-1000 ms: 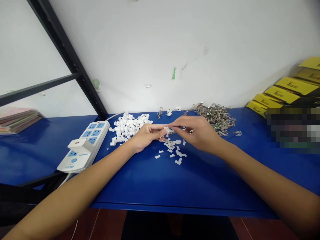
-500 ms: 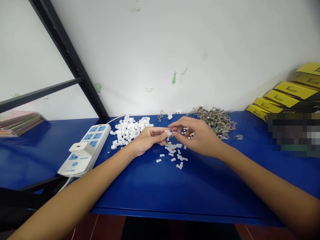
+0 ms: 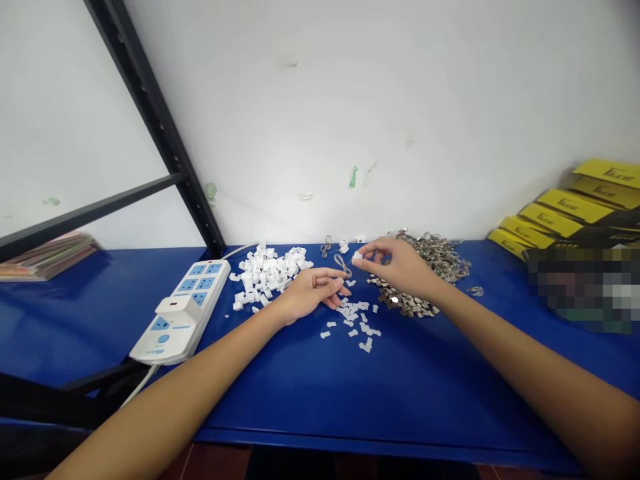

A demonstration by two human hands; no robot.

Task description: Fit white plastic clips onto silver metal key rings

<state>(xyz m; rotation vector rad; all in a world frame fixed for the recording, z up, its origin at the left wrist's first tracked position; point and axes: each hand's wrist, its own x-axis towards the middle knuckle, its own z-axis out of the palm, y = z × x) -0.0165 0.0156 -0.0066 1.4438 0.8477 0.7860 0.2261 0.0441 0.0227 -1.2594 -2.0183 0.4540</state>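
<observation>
Right hand point(image 3: 400, 267) up off the blue table point(image 3: 310, 393), thumb and forefinger pinched tight on a small white plastic piece point(image 3: 357, 255), with a thin metal wire ring point(image 3: 343, 264) hanging at its 8 o'clock; cannot tell if the ring is joined to the piece or just beside it. Left hand point(image 3: 310, 293) lies palm up on the table at 8 o'clock of the right hand, fingers loosely open and pointing toward the ring, holding nothing that shows; fingertips near the ring, contact unclear. Pile of white plastic pieces point(image 3: 267, 270) at 10 o'clock of the left hand, just beside it. Scattered small white tabs point(image 3: 357, 320) on the table at 5 o'clock of the left hand, near the fingertips. Heap of metal rings point(image 3: 440, 257) at 2 o'clock of the right hand, against the wall; a flat cluster of small round metal discs point(image 3: 405, 303) under the right wrist at 6 o'clock. White power strip point(image 3: 183, 310) with blue sockets at 9 o'clock of the left hand, well apart, a white adapter plugged into it. Yellow boxes point(image 3: 570, 210) stacked at far 3 o'clock. Black shelf frame point(image 3: 160, 137) runs diagonally at 11 o'clock.
</observation>
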